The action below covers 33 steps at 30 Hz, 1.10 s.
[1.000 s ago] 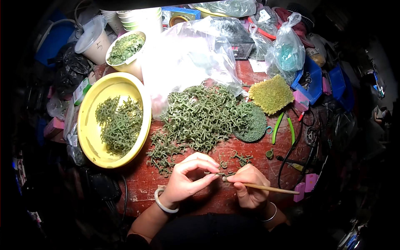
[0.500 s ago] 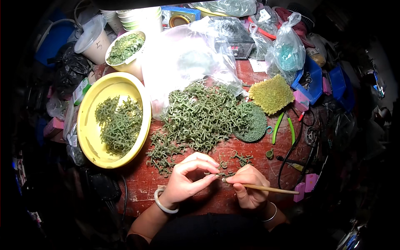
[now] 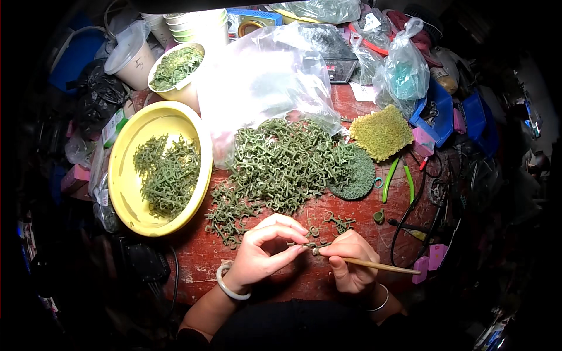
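My left hand (image 3: 263,248) pinches a small greenish piece between thumb and forefinger; my fingertips partly hide it. My right hand (image 3: 353,263) grips a slender tool with a wooden handle (image 3: 383,267), its tip close to that piece. The tip is too small to make out clearly. Just beyond my hands lies a heap of small, hooked and branching green pieces (image 3: 287,167), with a few strays (image 3: 341,223) on the red tabletop (image 3: 199,266). More such pieces (image 3: 167,178) fill part of a yellow basin (image 3: 118,196) at the left.
Clear plastic bags (image 3: 266,76) cover the heap's far edge. On the right are a yellow-green textured pad (image 3: 381,133), a round green pad (image 3: 356,175), green-handled pliers (image 3: 408,181), black cables (image 3: 400,234) and pink blocks (image 3: 437,257). A tub of green pieces (image 3: 178,67) stands behind the basin.
The tool tip and my right fingers have shifted very slightly at the small piece. The plastic over the heap's far edge has moved a little. My left hand stays in place.
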### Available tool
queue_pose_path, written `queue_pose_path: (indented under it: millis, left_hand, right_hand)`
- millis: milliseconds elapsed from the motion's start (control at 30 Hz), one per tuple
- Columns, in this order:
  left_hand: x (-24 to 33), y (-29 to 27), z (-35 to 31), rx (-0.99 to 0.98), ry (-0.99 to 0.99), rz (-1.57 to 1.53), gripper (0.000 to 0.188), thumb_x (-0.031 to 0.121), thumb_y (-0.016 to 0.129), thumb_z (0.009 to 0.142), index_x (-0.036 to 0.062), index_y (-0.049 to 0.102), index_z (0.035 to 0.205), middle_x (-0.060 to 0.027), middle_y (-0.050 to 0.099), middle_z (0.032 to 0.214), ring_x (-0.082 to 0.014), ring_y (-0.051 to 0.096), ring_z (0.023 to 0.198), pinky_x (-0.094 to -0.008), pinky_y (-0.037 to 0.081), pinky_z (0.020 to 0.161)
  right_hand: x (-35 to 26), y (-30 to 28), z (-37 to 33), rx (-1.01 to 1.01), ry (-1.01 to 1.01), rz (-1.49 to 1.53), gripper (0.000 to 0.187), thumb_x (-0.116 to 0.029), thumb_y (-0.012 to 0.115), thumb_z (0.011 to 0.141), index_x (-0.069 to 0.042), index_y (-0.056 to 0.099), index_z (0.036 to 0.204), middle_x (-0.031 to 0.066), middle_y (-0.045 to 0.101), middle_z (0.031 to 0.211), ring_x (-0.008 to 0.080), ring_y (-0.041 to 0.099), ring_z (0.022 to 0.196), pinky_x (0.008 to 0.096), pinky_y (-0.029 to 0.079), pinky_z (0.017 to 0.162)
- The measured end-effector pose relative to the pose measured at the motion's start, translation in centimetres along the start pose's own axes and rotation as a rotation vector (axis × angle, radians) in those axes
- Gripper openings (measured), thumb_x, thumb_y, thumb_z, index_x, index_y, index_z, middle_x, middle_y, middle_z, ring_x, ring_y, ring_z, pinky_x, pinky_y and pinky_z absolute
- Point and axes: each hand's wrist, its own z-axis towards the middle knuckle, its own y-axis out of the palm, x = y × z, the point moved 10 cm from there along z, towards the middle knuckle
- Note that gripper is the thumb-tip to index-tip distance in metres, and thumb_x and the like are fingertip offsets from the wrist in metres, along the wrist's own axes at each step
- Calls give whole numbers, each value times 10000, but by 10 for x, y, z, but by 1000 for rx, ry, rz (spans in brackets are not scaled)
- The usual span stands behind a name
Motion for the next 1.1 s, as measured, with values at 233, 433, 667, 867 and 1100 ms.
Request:
queue_pose_path:
  millis: [233, 433, 667, 867, 1100]
  left_hand:
    - [-1, -2, -2, 2, 18, 87, 141, -49, 744, 811, 16, 726, 936, -112, 682, 1049, -203, 644, 1015, -331, 508, 907]
    - [3, -6, 2, 39, 97, 62, 149, -80, 733, 808, -6, 710, 936, -129, 680, 1043, -217, 654, 982, -314, 531, 842]
    - [-21, -1, -4, 69, -201, -143, 167, 2, 707, 869, 9, 677, 1033, -91, 665, 1022, -160, 624, 870, -274, 521, 731]
    - [-24, 0, -10, 146, -295, -436, 144, -38, 685, 867, -13, 667, 1007, -111, 645, 1052, -165, 628, 867, -271, 527, 717]
    - [-12, 1, -6, 42, -106, -204, 126, -74, 677, 880, -34, 675, 999, -133, 604, 1150, -166, 623, 970, -268, 578, 717]
  right_hand:
    - [1, 1, -4, 23, -30, 17, 108, 3, 674, 899, 2, 671, 1007, 93, 652, 837, 217, 593, 647, 328, 486, 596]
    - [8, -3, -5, 28, 11, 138, 98, -50, 614, 966, 6, 679, 1012, 89, 650, 835, 183, 596, 688, 326, 469, 619]
    - [-1, 2, -9, 28, -124, 30, 77, 9, 606, 941, 38, 642, 1003, 115, 640, 900, 233, 623, 767, 351, 483, 652]
    - [-19, -10, -15, 200, -345, -156, 49, -11, 637, 927, 19, 676, 923, 106, 656, 863, 229, 631, 682, 340, 488, 570]
    - [3, -10, -8, 80, -51, 42, 64, -62, 595, 950, -13, 631, 970, 105, 634, 868, 268, 570, 658, 388, 463, 593]
